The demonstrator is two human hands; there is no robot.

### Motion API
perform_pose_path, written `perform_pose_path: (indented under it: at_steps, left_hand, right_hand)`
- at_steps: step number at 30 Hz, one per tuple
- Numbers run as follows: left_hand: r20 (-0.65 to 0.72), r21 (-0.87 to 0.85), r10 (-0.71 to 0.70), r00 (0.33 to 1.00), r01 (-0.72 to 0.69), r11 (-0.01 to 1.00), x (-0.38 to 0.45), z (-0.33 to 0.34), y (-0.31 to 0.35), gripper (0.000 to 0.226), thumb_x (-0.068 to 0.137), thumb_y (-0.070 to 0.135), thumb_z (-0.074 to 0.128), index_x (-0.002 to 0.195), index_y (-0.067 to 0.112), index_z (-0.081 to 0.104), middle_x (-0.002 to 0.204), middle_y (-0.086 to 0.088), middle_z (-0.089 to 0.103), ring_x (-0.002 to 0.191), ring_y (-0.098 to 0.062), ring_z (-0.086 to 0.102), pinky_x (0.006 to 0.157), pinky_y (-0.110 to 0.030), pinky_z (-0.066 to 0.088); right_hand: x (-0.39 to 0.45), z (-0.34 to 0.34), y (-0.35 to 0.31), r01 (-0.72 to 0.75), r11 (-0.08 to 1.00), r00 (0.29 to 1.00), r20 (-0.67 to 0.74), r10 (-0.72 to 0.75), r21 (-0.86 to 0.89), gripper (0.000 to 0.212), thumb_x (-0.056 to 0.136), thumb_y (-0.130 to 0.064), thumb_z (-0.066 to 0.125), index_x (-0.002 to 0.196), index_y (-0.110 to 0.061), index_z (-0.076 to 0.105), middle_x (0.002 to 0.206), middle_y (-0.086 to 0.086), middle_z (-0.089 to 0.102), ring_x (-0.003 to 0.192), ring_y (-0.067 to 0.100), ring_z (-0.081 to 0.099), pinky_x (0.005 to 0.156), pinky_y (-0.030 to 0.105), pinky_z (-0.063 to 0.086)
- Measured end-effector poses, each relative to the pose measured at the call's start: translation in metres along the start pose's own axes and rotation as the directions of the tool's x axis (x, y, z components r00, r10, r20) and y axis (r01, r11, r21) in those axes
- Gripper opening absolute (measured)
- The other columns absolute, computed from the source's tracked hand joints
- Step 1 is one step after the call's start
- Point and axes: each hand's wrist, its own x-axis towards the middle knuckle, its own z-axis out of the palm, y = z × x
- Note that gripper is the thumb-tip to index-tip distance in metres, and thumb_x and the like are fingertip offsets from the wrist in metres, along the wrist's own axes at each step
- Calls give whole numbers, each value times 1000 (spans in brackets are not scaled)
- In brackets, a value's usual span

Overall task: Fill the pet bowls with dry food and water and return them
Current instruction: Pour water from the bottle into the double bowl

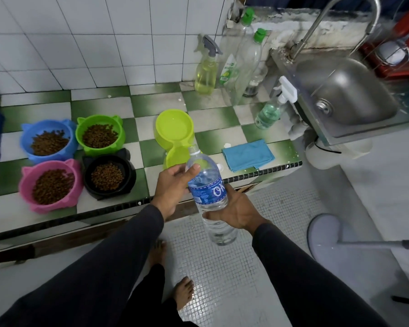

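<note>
Holding the uncapped bottle [208, 197] tilted above the tabletop [222, 119] edge by the lime bowl [174, 128], right hand [236, 208] grips its lower body, left hand [175, 187] its shoulder; thin, squashy, part-full, likely slippery, so grip the labelled middle.

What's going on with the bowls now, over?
Both hands, left hand and right hand, grip uncapped water bottle. Four bowls hold kibble. Lime double bowl awaits water. Nothing blocking.
</note>
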Motion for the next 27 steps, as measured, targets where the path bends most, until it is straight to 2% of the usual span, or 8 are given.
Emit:
perform_pose_path:
  at_steps: [2,4,7,9,11,15,22,27]
  left_hand:
    - [6,-6,15,1000,-15,1000,1,0,7,48,82,36,82,118,7,72,107,-8,80,100,-24,77,77,-38,64]
    - [20,-15,30,999,-30,999,2,0,13,44,85,32,82,120,7,72,108,-7,80,100,-23,77,74,-33,63]
    - [30,-19,39,999,-38,999,7,1,23,44,87,31,80,122,6,71,110,-9,79,102,-23,77,74,-32,62]
    - [32,-24,39,999,-38,999,9,2,31,47,84,32,81,122,6,70,110,-8,79,102,-22,76,74,-32,62]
    - [36,-31,38,999,-37,999,13,4,38,49,82,34,81,121,7,71,109,-7,79,101,-20,77,74,-31,62]
    - [21,-20,32,999,-31,999,24,5,49,37,86,32,80,115,11,72,105,-3,80,96,-14,77,70,-27,61]
    - [14,-23,19,1000,-19,1000,44,2,60,26,90,32,78,108,14,73,101,0,81,92,-12,77,67,-26,61]
    - [16,-33,5,1000,-4,999,53,1,62,44,79,46,80,108,14,72,102,1,81,93,-12,77,65,-26,61]
  right_hand:
    - [2,-3,-4,22,999,1000,-3,-22,27,67,56,-51,94,108,-53,51,91,-42,65,87,-26,58,69,-5,40]
    - [4,-6,-8,17,1000,1000,-3,-17,26,69,58,-48,95,112,-45,53,94,-32,69,87,-22,61,71,-3,41]
    - [10,-11,-17,18,1000,1000,-7,-18,-20,75,58,-52,93,121,-33,55,104,-17,70,93,-6,64,81,9,47]
    - [15,-15,-21,26,999,1000,-14,-27,-28,77,58,-52,93,121,-30,55,103,-16,69,92,-7,63,82,11,50]
    - [20,-19,-26,33,999,999,-22,-33,-27,80,57,-52,94,122,-28,55,108,-13,71,97,1,66,91,22,54]
    - [30,-27,-34,41,998,999,-30,-42,-47,82,53,-60,91,121,-31,55,110,-13,71,100,4,67,93,30,55]
    - [47,-37,-47,15,997,999,-34,-18,-80,86,48,-65,89,121,-34,55,109,-14,71,98,3,67,87,25,54]
    - [54,-44,-54,-18,993,1000,-16,16,-115,87,47,-66,90,121,-34,54,110,-14,70,98,5,66,85,25,53]
